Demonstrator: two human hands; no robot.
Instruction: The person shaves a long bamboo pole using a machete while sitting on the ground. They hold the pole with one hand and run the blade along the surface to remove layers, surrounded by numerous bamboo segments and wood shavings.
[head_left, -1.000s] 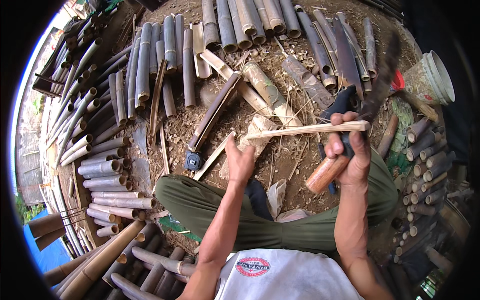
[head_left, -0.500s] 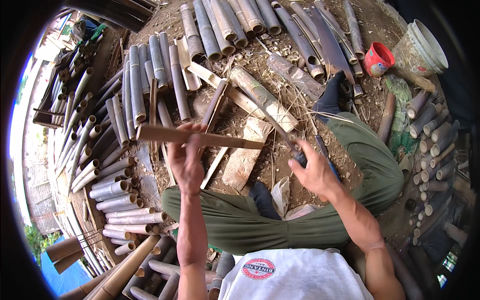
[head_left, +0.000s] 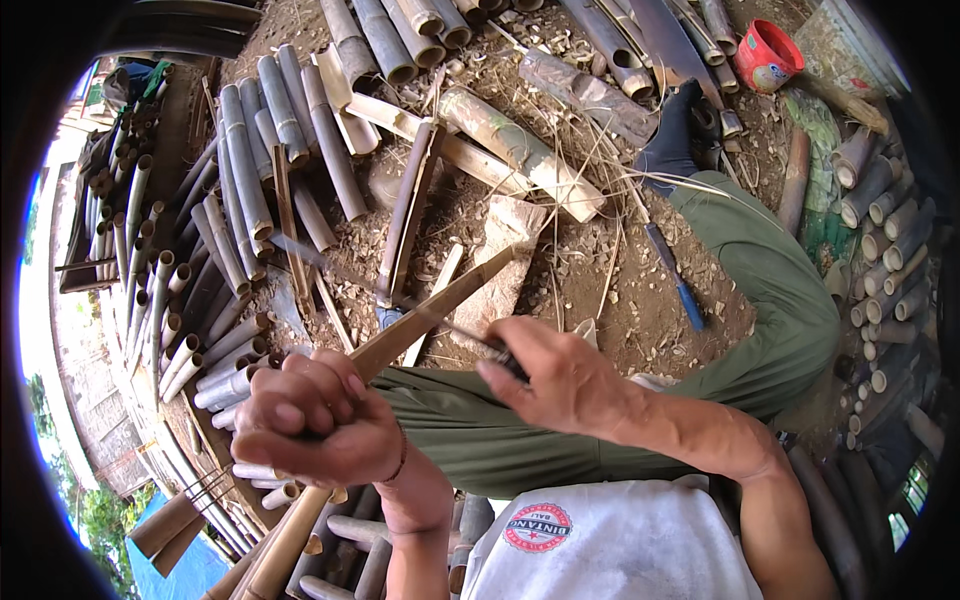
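My left hand (head_left: 320,425) is closed around the near end of a split bamboo strip (head_left: 440,303). The strip slants away to the right, its far end over a pale, chipped wooden block (head_left: 505,235) on the ground. In my right hand (head_left: 570,385) is a knife (head_left: 508,362), gripped by its dark handle. Its long thin blade points left and lies across the strip, a little beyond my left hand; whether the edge bites into the bamboo I cannot tell.
A blue-handled tool (head_left: 688,303) lies on the chip-strewn soil by my right leg. Bamboo tubes (head_left: 245,160) line the far and left sides, with more stacked at right (head_left: 895,215). Beyond my foot (head_left: 672,150) are a saw (head_left: 662,40) and a red bucket (head_left: 768,57).
My left hand has come lower and nearer, turning the strip so it slants away from me. My right hand has moved left and down, bringing the knife blade across the strip.
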